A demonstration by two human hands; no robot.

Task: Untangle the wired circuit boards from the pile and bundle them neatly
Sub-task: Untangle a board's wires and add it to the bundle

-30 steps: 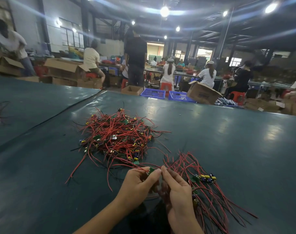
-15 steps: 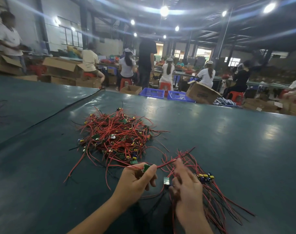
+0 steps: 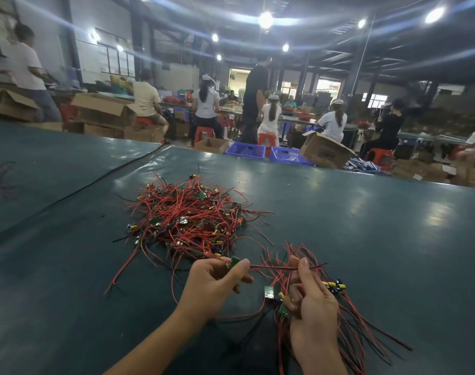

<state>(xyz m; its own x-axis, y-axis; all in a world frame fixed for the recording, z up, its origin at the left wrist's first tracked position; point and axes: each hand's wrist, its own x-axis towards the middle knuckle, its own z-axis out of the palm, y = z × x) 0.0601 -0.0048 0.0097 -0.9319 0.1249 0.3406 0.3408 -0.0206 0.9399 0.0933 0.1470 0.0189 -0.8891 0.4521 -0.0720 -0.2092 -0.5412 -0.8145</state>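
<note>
Red wire (image 3: 271,267) stretched taut by the table's (image 3: 366,226) near edge: left grip (image 3: 217,288) pinches its green board (image 3: 234,261), right grip (image 3: 312,301) clamps the wire, pile (image 3: 190,217) just beyond

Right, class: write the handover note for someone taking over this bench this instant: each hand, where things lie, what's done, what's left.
Left hand: grip pinches a small green circuit board at the near edge of the tangled pile of red-wired boards.
Right hand: pinches the thin red wire stretched taut from that board; the sorted bundle of wired boards lies under and beside it.
Done: one bundle begun on the dark green table.
Left: free this board, add it to the bundle, then clear the pile.
</note>
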